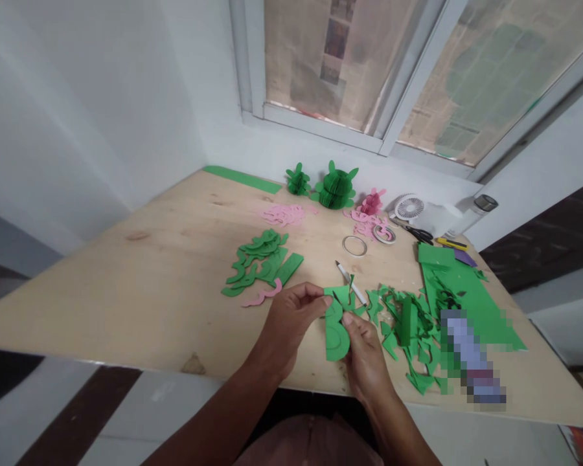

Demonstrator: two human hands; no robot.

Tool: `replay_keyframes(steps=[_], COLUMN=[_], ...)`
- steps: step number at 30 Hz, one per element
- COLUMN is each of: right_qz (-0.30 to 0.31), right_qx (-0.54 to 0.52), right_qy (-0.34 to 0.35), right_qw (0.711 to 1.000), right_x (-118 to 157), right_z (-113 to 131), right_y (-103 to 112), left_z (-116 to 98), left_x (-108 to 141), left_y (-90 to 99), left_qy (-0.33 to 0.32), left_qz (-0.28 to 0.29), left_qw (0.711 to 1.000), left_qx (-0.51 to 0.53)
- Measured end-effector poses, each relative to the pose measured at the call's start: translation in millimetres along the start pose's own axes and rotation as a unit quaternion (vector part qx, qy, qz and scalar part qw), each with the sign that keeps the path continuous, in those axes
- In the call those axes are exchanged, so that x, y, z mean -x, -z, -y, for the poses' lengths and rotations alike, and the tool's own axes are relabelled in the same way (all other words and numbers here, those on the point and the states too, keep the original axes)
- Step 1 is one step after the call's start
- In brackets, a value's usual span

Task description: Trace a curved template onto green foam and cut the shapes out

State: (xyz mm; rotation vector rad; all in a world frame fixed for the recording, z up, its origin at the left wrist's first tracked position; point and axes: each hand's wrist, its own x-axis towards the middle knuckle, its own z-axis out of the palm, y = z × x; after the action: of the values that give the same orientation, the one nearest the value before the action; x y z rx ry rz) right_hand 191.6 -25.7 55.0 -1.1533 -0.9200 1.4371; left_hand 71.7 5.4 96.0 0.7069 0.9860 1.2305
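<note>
Both hands hold a piece of green paper point(337, 340) with a scalloped right edge and curved lines on its face, above the table's near edge. My left hand point(289, 320) pinches its upper left part between thumb and fingers. Around its right side, lower down, my right hand point(366, 343) is closed; some of those fingers are hidden behind the paper. Just behind the paper lies a white pen point(352, 283) with a dark tip. Green paper scraps point(418, 330) are strewn to the right of my right hand. Left of my hands sits a pile of scalloped green cutouts point(257, 262) with a pink strip point(265, 296).
Green and pink paper honeycomb figures point(337, 188) stand at the back wall. Near them are pink scraps point(284, 213), tape rings point(354, 246), black-handled scissors point(420, 235), a small fan point(409, 207) and a yellow cutter point(451, 243). Green sheets point(486, 317) and a blurred-out object point(471, 356) lie right.
</note>
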Motion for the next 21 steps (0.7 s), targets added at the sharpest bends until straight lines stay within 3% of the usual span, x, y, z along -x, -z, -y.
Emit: replay_keyframes(steps=[15, 21], right_qz=[0.002, -0.01], right_qx=[-0.042, -0.008], right_qy=[0.026, 0.02], right_qw=[0.999, 1.0], right_x=[-1.7, -2.0], right_z=[0.4, 1.1], right_y=[0.2, 0.0], left_z=[2.5, 0.3], left_x=[0.5, -0.8], left_y=[-3.3, -2.7], left_qy=[0.004, 0.002], left_qz=[-0.005, -0.007], left_qw=[1.0, 1.0], left_qx=[0.002, -0.005])
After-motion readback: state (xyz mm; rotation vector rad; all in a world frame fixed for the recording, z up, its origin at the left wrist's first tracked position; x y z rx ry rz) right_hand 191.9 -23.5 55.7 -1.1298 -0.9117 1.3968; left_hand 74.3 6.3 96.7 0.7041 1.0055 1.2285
